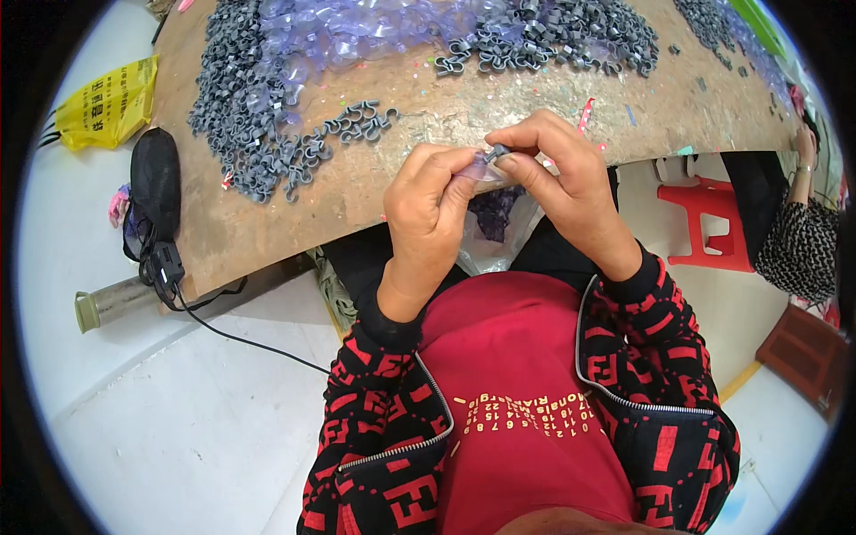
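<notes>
While both hands work close together above the near edge of the tabletop (pixel 267 227), I keep the small grey clip (pixel 497 152) up between them, lifted off the wood and level with my chest, where I can see it well. My right hand (pixel 571 183) is closed on the clip, thumb and forefinger pinching it from above. My left hand (pixel 428 209) is closed too, its fingertips bunched on a scrap of clear purplish film (pixel 477 168) that touches the clip from the left side. Holding both pieces in the air lets me turn them against each other without the board getting in the way.

The clip is tiny and partly hidden under my fingers, so I cannot read its shape fully; what shows seems to run with its long axis roughly left to right, tilted a little upward to the right, its free end pointing toward my left fingertips.

Stock lies well apart, toward the far edge: a heap of grey clips (pixel 241 107) at the far left, a pile of clear purplish film (pixel 348 31) beside it, and more clips (pixel 553 40) toward the far right. A clear bag (pixel 499 236) hangs under the near edge above my lap, just below my hands.
</notes>
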`<state>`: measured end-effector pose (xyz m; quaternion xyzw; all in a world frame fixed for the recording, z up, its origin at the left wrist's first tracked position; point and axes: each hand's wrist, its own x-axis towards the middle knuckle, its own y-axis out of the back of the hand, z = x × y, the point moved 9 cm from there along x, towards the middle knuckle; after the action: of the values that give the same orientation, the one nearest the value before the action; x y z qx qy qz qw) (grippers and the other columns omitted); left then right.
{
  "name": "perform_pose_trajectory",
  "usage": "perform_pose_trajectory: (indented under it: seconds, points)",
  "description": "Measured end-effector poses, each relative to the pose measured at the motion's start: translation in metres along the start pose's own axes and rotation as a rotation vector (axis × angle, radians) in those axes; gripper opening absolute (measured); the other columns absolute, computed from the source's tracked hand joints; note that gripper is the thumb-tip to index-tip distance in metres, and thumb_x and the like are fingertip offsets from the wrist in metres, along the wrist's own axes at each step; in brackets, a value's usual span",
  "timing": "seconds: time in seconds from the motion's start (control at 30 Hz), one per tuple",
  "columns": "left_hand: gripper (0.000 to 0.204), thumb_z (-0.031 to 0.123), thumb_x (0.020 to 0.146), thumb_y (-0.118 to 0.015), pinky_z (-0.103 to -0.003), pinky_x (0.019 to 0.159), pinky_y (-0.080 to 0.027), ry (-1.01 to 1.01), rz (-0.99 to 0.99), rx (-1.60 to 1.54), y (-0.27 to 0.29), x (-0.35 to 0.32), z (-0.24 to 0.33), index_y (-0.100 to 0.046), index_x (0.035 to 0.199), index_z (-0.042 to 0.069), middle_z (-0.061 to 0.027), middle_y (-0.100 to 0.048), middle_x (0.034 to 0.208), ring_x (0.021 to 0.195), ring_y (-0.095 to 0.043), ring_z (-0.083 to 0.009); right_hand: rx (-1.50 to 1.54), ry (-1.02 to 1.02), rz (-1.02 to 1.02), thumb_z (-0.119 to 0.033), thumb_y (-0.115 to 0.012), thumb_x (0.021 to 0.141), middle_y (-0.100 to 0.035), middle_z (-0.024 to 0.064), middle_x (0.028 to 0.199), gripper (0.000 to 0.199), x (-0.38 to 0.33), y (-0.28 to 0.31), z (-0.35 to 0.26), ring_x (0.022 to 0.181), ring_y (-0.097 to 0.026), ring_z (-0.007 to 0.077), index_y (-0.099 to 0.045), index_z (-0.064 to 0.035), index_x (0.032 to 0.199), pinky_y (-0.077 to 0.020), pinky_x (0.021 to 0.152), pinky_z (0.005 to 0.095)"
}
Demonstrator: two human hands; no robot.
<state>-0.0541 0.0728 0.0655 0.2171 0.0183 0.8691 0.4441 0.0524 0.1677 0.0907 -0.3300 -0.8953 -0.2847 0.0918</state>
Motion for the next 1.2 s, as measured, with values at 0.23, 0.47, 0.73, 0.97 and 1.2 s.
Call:
perform_pose_trajectory:
  seconds: [0.23, 0.47, 0.73, 0.97, 1.2]
  points:
    - [0.01, -0.001, 0.085, -0.061, -0.028, 0.059, -0.047, 0.069, -0.107, -0.039, -0.005, 0.005, 0.009, -0.063, 0.095, -0.003, -0.0088, -0.059, 0.081, 0.066, -0.059, -0.0166, -0.299, 0.361, 0.055, 0.001, -0.067, 0.076, -0.06, 0.0091, 0.085, 0.027, -0.005, 0.004, -0.022, 0.074, -0.058, 0.0238, -0.064, -0.001, 0.102, -0.0464, 0.066, 0.0313]
    - [0.012, 0.012, 0.089, -0.063, -0.021, 0.057, -0.042, 0.539, -0.691, -0.407, -0.026, -0.005, -0.019, -0.066, 0.095, 0.001, 0.0011, -0.059, 0.078, 0.064, -0.053, -0.0056, -0.365, 0.795, -0.192, -0.005, -0.066, 0.073, -0.06, 0.0082, 0.086, 0.028, -0.014, 0.005, -0.056, 0.07, -0.057, 0.0225, -0.064, -0.0003, 0.101, -0.0477, 0.069, 0.0345]
    - [0.012, 0.012, 0.089, -0.063, -0.021, 0.059, -0.043, 0.587, -0.698, -0.679, -0.032, -0.002, -0.018, -0.066, 0.093, 0.002, 0.0024, -0.059, 0.076, 0.067, -0.053, -0.0047, -0.423, 0.866, -0.245, -0.008, -0.066, 0.075, -0.062, 0.0084, 0.092, 0.03, -0.014, 0.0, -0.059, 0.073, -0.059, 0.021, -0.064, -0.0009, 0.104, -0.048, 0.072, 0.0334]
    - [0.012, 0.001, 0.079, -0.063, -0.032, 0.064, -0.048, -0.207, -0.341, 0.325, -0.001, 0.029, 0.006, -0.066, 0.09, 0.003, -0.0089, -0.058, 0.082, 0.072, -0.06, -0.0253, -0.159, 0.256, -0.168, -0.005, -0.067, 0.079, -0.064, 0.0085, 0.097, 0.026, 0.006, -0.008, 0.014, 0.085, -0.061, 0.0265, -0.066, -0.0081, 0.105, -0.0472, 0.073, 0.033]
    - [0.021, 0.0, 0.073, -0.067, -0.035, 0.069, -0.049, -0.329, -0.299, 0.478, -0.016, 0.022, -0.006, -0.062, 0.094, 0.004, -0.0092, -0.058, 0.093, 0.086, -0.06, -0.0277, -0.324, 0.196, -0.092, -0.007, -0.069, 0.074, -0.058, 0.0076, 0.086, 0.018, 0.011, -0.024, 0.038, 0.082, -0.058, 0.0275, -0.063, -0.0059, 0.09, -0.0448, 0.074, 0.0345]
